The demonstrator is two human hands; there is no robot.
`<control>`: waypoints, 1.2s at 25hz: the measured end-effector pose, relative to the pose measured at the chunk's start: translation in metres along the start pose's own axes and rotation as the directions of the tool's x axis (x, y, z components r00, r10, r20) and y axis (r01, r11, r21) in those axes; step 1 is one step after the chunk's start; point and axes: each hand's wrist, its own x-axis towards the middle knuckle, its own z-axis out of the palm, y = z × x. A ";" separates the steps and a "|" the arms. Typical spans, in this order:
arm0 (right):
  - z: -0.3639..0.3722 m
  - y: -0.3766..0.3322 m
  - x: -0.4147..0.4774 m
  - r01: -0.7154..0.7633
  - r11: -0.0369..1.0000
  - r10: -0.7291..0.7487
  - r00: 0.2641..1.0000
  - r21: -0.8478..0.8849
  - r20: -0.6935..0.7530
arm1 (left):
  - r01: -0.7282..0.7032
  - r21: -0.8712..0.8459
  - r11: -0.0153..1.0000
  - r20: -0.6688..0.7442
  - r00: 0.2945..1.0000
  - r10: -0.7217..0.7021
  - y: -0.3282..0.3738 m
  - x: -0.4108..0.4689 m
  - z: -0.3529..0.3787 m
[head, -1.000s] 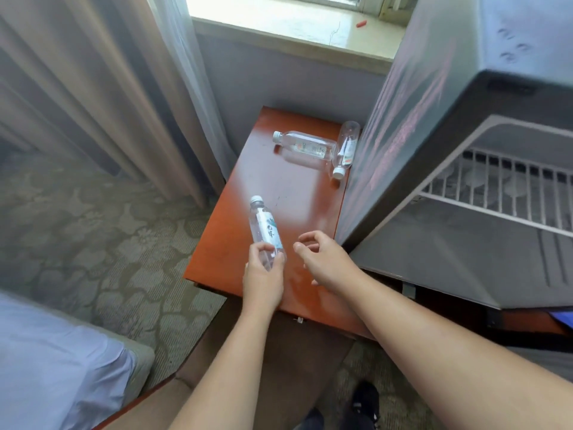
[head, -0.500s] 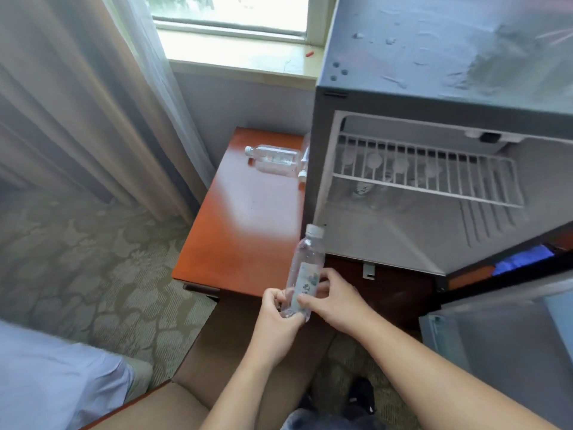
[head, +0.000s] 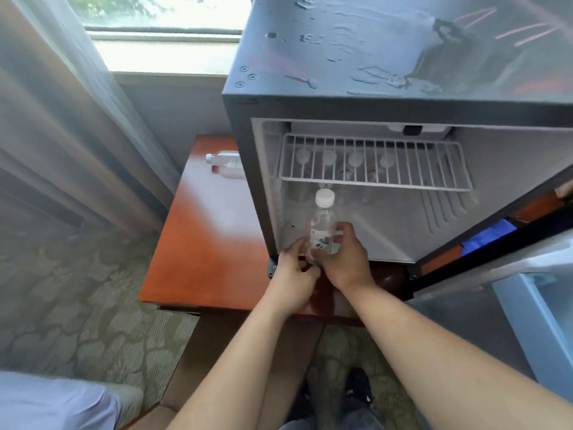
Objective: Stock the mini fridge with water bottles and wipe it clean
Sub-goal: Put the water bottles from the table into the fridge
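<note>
A clear water bottle [head: 323, 223] with a white cap stands upright at the front of the open mini fridge [head: 387, 97]. My right hand [head: 345, 259] grips its lower half. My left hand [head: 296, 276] holds the bottle's base from the left. Behind the wire shelf [head: 375, 162] stand several bottles whose white caps show through the bars. Another bottle [head: 226, 159] lies on its side on the reddish wooden table [head: 201, 243], left of the fridge.
The fridge door [head: 527, 290] stands open at the right. A curtain [head: 62, 119] hangs at the left below the window. Patterned carpet covers the floor, and a pale blue cushion [head: 46, 401] sits at the bottom left. My shoes show at the bottom.
The bottle went from the table, gripped by my left hand alone, into both hands and rightward to the fridge opening. The view turned to face the fridge interior.
</note>
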 end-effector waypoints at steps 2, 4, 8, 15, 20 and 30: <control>0.008 -0.003 0.020 0.015 0.999 -0.016 1.000 -0.040 -0.012 | 0.047 0.020 0.999 0.020 0.999 -0.047 0.007 0.017 0.000; 0.015 -0.004 0.039 0.009 0.998 -0.010 1.000 -0.059 -0.022 | 0.072 0.028 0.997 0.036 0.997 -0.073 0.009 0.036 0.000; 0.021 -0.003 0.065 -0.032 0.999 0.031 0.999 -0.015 -0.011 | 0.084 0.012 0.996 0.029 0.996 -0.085 0.012 0.061 0.006; -0.005 0.031 0.066 -0.177 0.981 0.189 0.960 0.077 -0.206 | 0.064 0.052 0.997 0.157 0.985 -0.071 0.019 0.086 0.043; -0.029 0.047 0.095 -0.261 0.948 0.306 0.907 0.183 -0.288 | 0.168 -0.010 0.986 0.254 0.954 -0.160 0.041 0.108 0.081; -0.060 0.046 0.134 -0.370 0.789 0.513 0.836 0.490 -0.195 | 0.182 0.003 0.983 0.380 0.909 -0.169 0.081 0.145 0.119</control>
